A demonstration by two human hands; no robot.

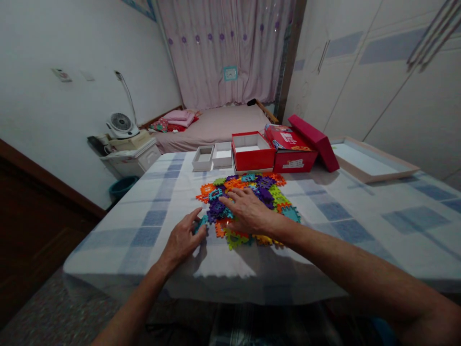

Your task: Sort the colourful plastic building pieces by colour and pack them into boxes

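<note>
right forearm (334, 262) and left forearm (139, 295) reach over a table of bright toy pieces

on the far left, a round bin (123, 186) stands on the floor beside a small cabinet (139, 158), and a white fan (121, 124) sits above it, close to the wall.

next comes the left hand (185, 235), low over the checked tablecloth (118, 250). its thumb and fingers are closed on a teal piece (201, 222) at the left edge of the pile.

the pile of toy pieces (266, 194) lies flat near the middle of the table, a mix of orange, purple, green, yellow and teal with notched edges. behind its left part stand a small grey box (202, 166) and a white box (222, 162), side by side.

the right hand (248, 209) rests palm down across the pile, fingers spread apart; i cannot tell what lies under the palm.

behind the pile is a red box (254, 159) without a cover. to its right stands a red carton (293, 162), with a dark pink lid (317, 139) leaning against it. farthest right, a shallow tray (392, 176) lies on the cloth.
</note>
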